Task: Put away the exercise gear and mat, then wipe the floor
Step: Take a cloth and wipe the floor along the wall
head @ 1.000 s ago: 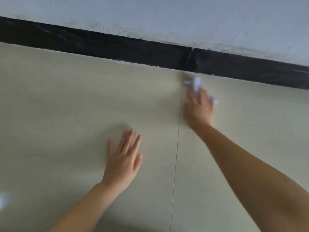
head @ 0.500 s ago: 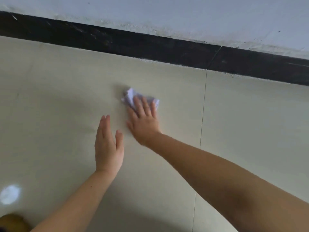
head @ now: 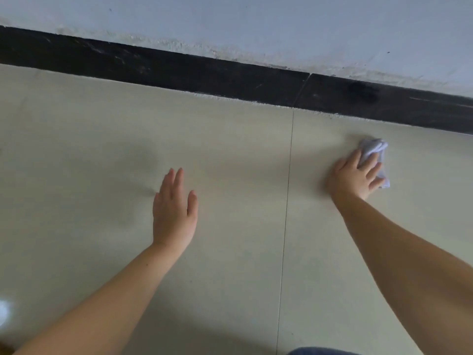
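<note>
A crumpled white cloth [head: 373, 147] lies on the cream tiled floor [head: 89, 149], close to the black skirting at the right. My right hand [head: 354, 179] presses down on it with its fingers stretched over the cloth, and part of the cloth is hidden under them. My left hand [head: 174, 213] rests flat on the floor with straight fingers, left of the grout line [head: 288, 188], holding nothing. No exercise gear or mat is in view.
A black skirting board [head: 179, 70] runs along the foot of a pale wall [head: 256, 26] at the top. A bit of blue fabric [head: 322, 351] shows at the bottom edge. A bright reflection [head: 3, 310] sits at the far left.
My right hand has swept the cloth from beside my left hand to the right, across the grout line. My left hand stays flat on the tile.
</note>
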`<control>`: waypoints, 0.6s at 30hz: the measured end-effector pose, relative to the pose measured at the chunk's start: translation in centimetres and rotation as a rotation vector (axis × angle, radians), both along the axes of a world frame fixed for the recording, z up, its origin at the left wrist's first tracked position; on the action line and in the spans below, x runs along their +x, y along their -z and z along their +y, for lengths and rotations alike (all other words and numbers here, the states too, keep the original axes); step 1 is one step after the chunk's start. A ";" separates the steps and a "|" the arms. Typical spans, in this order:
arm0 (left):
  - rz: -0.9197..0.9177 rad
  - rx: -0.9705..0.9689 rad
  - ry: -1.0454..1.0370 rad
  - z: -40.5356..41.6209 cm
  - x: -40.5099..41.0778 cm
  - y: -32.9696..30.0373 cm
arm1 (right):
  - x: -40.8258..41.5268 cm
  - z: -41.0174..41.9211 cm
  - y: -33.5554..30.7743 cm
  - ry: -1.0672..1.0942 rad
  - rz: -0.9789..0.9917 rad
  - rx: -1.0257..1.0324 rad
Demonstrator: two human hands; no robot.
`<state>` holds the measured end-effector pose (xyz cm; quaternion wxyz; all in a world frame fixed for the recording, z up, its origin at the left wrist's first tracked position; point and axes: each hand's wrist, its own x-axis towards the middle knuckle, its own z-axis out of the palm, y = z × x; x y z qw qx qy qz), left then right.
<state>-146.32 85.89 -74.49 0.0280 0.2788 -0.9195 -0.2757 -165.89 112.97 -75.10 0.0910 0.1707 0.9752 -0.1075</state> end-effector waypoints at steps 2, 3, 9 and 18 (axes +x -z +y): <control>-0.005 0.006 -0.004 0.9 -0.5 -0.1 | 1.8 -3.8 1.1 -0.117 0.028 -0.002; -0.002 -0.001 -0.009 1.2 -0.8 -0.3 | 3.9 -6.7 1.8 -0.289 0.095 -0.030; 0.015 -0.051 -0.020 1.3 -0.9 -0.4 | 20.6 -13.9 1.6 -1.734 0.089 -0.082; -0.177 -0.120 0.091 4.3 0.6 1.1 | 2.0 4.5 1.3 -0.578 0.203 0.027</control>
